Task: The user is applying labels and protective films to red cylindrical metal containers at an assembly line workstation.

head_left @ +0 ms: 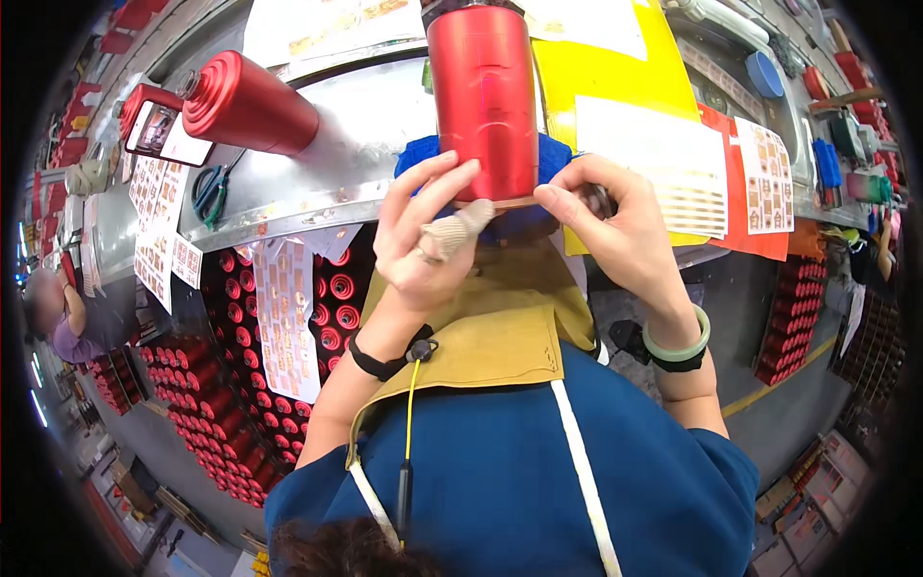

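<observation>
A shiny red metal canister [486,101] lies on a blue cloth [418,154] at the bench's near edge, its near end toward me. My left hand [423,231] is at the left of that end, fingers spread and fingertips against the red surface. A ribbed beige finger cover [452,234] sits on one of its digits. At the right of the same end, my right hand [620,221] has thumb and forefinger pinched together. What they hold is too small to make out. A small dark shiny thing [601,200] shows by its curled fingers.
To the left, another red canister [252,104] lies near a phone [154,128] and teal-handled scissors [209,192]. Printed sheets [654,154] lie over a yellow sheet [615,67] to the right. Many red canisters [212,404] stand below. A person [72,308] is at far left.
</observation>
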Demonstrator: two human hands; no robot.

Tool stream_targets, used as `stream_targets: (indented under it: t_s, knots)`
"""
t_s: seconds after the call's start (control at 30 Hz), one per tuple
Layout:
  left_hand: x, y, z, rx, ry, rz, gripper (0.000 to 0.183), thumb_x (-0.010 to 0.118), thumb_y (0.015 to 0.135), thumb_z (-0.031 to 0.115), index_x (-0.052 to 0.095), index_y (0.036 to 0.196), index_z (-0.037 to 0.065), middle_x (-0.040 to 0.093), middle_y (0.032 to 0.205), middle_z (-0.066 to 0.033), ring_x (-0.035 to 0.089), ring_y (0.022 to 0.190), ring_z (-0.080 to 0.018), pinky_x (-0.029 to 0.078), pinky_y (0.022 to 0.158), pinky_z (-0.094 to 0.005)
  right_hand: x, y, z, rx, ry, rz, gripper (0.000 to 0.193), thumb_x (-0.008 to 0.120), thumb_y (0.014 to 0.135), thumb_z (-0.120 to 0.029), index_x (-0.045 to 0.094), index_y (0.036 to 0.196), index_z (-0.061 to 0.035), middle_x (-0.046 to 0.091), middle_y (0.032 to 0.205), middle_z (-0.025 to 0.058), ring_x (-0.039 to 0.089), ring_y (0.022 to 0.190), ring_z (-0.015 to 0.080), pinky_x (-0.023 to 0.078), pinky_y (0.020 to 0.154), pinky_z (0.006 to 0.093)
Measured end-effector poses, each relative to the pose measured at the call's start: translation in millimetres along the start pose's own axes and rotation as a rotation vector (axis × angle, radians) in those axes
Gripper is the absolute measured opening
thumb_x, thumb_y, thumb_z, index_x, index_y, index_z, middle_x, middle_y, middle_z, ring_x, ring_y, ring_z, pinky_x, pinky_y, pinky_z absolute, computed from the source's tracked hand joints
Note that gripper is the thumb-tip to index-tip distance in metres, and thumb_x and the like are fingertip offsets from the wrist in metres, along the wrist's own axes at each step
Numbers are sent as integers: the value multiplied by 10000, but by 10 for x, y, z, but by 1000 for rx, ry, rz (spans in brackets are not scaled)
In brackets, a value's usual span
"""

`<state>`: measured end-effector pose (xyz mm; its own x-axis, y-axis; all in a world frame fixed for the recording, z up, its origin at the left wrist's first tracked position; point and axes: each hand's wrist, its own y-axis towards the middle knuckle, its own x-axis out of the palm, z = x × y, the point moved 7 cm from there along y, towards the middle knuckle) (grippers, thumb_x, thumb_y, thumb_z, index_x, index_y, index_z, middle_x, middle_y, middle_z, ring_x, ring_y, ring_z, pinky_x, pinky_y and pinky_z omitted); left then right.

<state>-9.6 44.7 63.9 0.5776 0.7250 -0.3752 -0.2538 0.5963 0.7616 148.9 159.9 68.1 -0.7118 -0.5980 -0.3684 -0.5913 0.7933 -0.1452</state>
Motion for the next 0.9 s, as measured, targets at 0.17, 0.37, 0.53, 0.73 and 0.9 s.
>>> stream_targets:
  t_s: [0.17,0.37,0.53,0.73,0.9]
  knots:
    - [-29,-139,-161,-170,-89,37,325,825,721,-95,764,1030,-14,750,1159,-159,715,1070,-349,586,915,-408,23,4,21,9,41,-8,182,774,917,-158,724,880,14,657,737,30,513,668,94,430,625,274]
    - [-29,-201,-124,-164,-35,40,464,812,730,-101,704,1180,-77,716,1248,-171,674,1143,-325,572,945,-393,-42,-34,-44,-26,-2,3,181,784,906,-158,721,865,7,659,737,27,513,659,97,427,617,274]
    - [16,-48,47,57,66,-37,379,828,737,-74,747,1104,-32,710,1252,-171,665,1158,-325,577,941,-404,-16,-15,44,10,3,-10,187,786,903,-156,719,850,10,656,726,30,514,655,97,425,605,282]
    - [15,-131,-118,-131,-67,24,277,843,725,-60,778,974,43,740,1196,-153,701,1109,-349,582,942,-409,10,9,76,23,33,-13,203,785,907,-164,716,850,18,649,722,32,504,651,94,423,605,283]
    - [-27,-136,-150,-273,-103,28,342,826,737,-73,764,1071,-31,725,1234,-165,680,1153,-345,570,965,-411,10,7,88,19,52,-5,211,784,908,-169,714,851,22,641,709,30,497,646,93,417,602,281]
